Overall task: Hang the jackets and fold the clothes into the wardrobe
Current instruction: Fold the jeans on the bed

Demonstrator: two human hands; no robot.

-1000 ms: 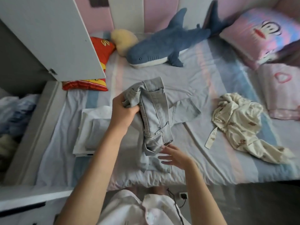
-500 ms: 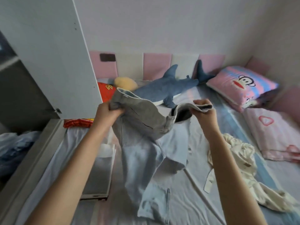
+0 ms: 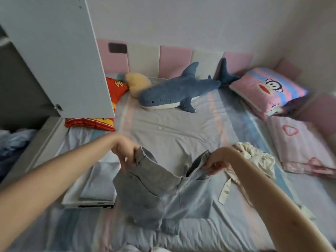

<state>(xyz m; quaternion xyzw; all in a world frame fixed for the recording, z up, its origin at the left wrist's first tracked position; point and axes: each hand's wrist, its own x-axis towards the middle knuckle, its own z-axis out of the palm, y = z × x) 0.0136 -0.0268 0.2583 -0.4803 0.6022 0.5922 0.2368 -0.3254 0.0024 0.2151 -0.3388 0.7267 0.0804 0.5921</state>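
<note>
While its legs are lying on the bed (image 3: pixel 172 128), one pair of grey jeans (image 3: pixel 154 190) is hanging between two hands: left hand (image 3: pixel 125 151) and right hand (image 3: pixel 216 163) are each gripping the waistband. One cream garment (image 3: pixel 254 157) is lying just beside.

In fingers of left hand (image 3: pixel 125 151) and right hand (image 3: pixel 216 161): jeans (image 3: pixel 151 186), pale grey-blue denim, matt, thick cloth, stitched seams. Just left of left fingers: folded stack (image 3: pixel 96 184), thin smooth cloth, matt. Just past right fingers: crumpled garment (image 3: pixel 258 159), soft cream printed cloth, wrinkled. Under fingers: bedsheet (image 3: pixel 169 130), striped woven cloth, matt, creased. Well beyond fingers: shark (image 3: pixel 174 93), blue plush, short fuzzy nap. Up-left of left fingers: wardrobe door (image 3: pixel 60 57), smooth matt white panel; small fitting (image 3: pixel 58 107) at its lower edge, shiny metal. Farthest beyond fingers: headboard pads (image 3: pixel 174 59), smooth padded covering.
</note>
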